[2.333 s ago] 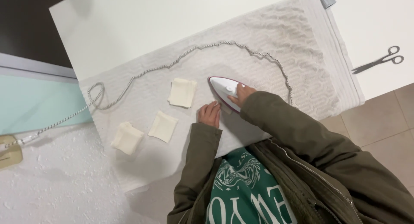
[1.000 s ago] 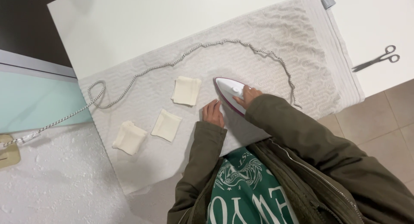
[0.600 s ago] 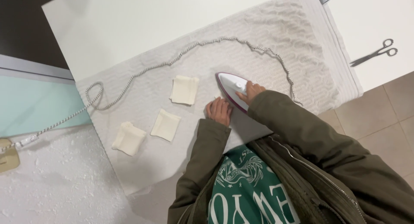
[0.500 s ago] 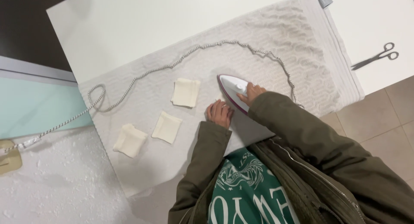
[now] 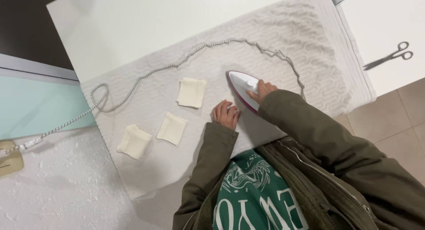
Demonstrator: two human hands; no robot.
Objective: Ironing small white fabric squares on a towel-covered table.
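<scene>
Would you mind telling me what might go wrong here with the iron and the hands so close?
The left hand rests flat right beside the iron that the right hand holds, so its fingers could get burned. The braided cord loops across the towel and could snag or drag the cream fabric squares.

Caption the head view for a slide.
Right hand grips iron on towel; left hand presses beside it, near three cloth squares.

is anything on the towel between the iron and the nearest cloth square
Nothing visible. The iron, gripped by the right hand, and the nearest cloth square have only bare towel between them. The left hand lies lower, out of that line.
</scene>
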